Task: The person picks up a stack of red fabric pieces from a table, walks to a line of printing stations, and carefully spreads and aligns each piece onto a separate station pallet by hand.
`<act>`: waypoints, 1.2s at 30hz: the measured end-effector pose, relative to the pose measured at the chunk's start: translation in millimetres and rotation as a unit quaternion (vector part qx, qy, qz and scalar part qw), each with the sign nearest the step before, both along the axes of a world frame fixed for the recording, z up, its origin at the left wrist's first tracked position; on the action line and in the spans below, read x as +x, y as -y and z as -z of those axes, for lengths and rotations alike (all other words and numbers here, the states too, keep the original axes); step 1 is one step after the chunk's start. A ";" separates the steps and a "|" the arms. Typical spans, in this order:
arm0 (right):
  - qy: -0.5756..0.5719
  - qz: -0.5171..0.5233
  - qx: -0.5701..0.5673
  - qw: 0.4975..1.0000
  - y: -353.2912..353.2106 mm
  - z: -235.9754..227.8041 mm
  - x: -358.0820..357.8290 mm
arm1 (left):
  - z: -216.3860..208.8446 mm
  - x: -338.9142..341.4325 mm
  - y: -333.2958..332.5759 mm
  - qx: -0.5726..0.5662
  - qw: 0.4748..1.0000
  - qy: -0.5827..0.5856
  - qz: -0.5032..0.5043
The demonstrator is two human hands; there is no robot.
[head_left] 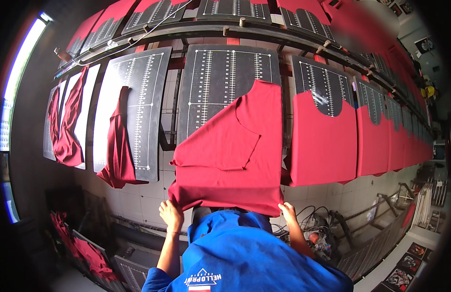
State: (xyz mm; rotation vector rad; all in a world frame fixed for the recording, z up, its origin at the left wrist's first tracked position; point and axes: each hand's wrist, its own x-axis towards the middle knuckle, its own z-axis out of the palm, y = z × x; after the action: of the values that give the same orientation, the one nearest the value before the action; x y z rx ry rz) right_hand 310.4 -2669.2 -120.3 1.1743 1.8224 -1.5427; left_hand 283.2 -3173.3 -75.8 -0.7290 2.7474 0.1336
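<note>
A red cut shirt panel (225, 177) lies over the lower part of a black printing board (206, 73) straight ahead. Its upper left part is folded over diagonally, so a curved edge shows on top. My left hand (171, 215) pinches the near left corner of the panel. At the near right corner, my right hand (288, 213) grips the same edge. Between them the near edge sags slightly, close to my blue shirt (235, 248).
On the right, red panels (325, 146) lie flat on a row of similar boards. Crumpled red pieces (119, 151) rest on the left boards. A long metal rail (284, 34) runs behind, with more boards beyond it. Cables (310, 219) hang low at right.
</note>
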 end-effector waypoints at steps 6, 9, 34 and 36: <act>-0.063 -0.068 0.092 0.991 6.4 5.8 -52.3 | -85.3 -149.2 -129.3 0.188 0.900 -0.221 0.324; -0.120 -0.107 0.006 0.987 33.7 -29.9 -103.0 | -46.6 -227.9 -119.9 0.191 0.840 -0.228 0.454; -0.043 0.085 -0.100 0.990 1.8 -22.4 -16.0 | 38.6 -39.6 61.4 0.590 0.745 -0.146 -0.276; -0.022 0.061 -0.096 0.993 -1.0 -26.4 -12.1 | 35.1 -34.8 58.5 0.563 0.755 -0.151 -0.299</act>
State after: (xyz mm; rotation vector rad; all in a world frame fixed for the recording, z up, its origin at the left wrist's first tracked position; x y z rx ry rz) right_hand 298.3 -2668.2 -93.9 1.1881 1.6112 -1.7819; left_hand 248.4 -3231.9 -111.0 -1.1456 1.9021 1.9422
